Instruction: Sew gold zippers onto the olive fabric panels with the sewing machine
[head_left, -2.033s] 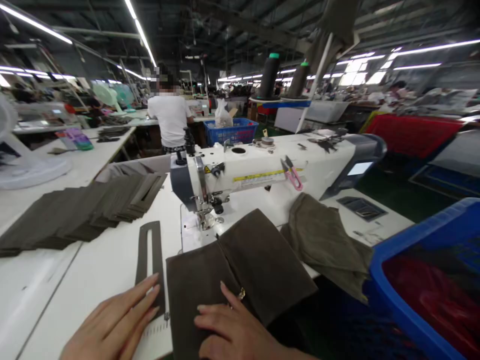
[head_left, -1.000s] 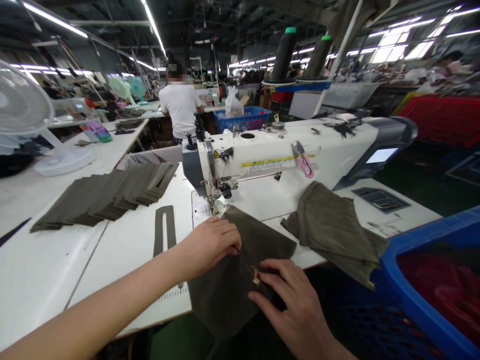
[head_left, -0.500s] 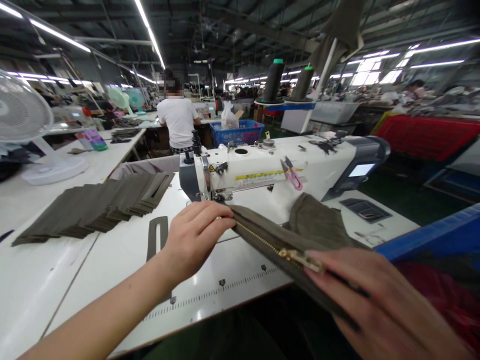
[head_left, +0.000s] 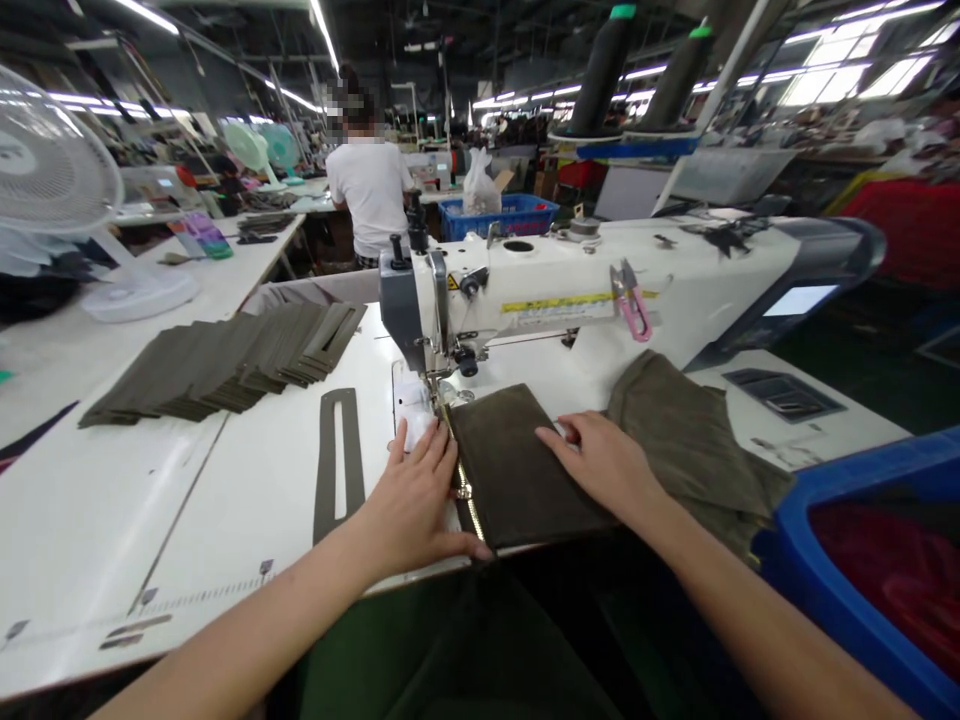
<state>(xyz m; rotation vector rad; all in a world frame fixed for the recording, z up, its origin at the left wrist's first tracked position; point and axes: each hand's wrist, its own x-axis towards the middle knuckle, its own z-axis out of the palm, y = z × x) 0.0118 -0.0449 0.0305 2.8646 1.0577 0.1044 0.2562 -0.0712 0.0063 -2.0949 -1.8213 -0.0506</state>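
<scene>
Mid-frame, below the sewing machine (head_left: 555, 265): brown fabric panel (head_left: 517, 460).
Zipper (head_left: 472, 512): panel's left edge, long axis running up-frame.
Left hand (head_left: 416, 500): nearer zipper, flat, fingers spread.
Right hand (head_left: 604, 462): half-curled, panel's right edge; grip unclear.

a yellow warning triangle (head_left: 453, 283) marks the sewing machine (head_left: 551, 268) (printed strip (head_left: 559, 306) too blurred).

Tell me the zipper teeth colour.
Gold-toned: the zipper teeth show best in the head view, beside the left hand.
</scene>
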